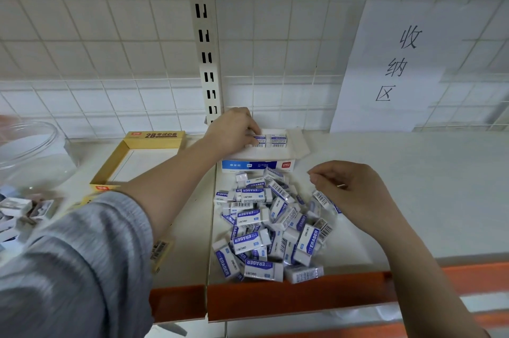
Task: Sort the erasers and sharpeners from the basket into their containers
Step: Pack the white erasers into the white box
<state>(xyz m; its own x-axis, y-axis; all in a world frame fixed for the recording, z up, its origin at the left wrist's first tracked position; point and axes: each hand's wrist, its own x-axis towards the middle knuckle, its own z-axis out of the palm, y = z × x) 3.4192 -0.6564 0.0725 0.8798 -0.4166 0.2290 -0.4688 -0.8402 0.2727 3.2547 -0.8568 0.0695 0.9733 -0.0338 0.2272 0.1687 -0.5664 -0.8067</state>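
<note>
A person's left hand (234, 128) pinches a white eraser in a blue-and-white paper sleeve (257, 141) and sets it into the open white cardboard eraser box with a blue label strip (258, 165) at the back of the white metal shelf (413, 186), beside one eraser already standing there (278, 141). The right hand (355, 194) hovers at the right edge of a loose heap of the same sleeved erasers (264, 224) on the shelf just in front of the box; its fingers are curled, and whether they grip an eraser at the heap's edge cannot be told. By the look of it the sorting has barely begun: only a couple of erasers show in the box, while dozens wait in the heap. To the left, an open yellow cardboard box printed "2B" (129, 161) holds nothing visible. Small blurred packets (19, 209), possibly sharpeners, lie at the far left below a clear round plastic container (33, 150). No basket shows clearly.
</note>
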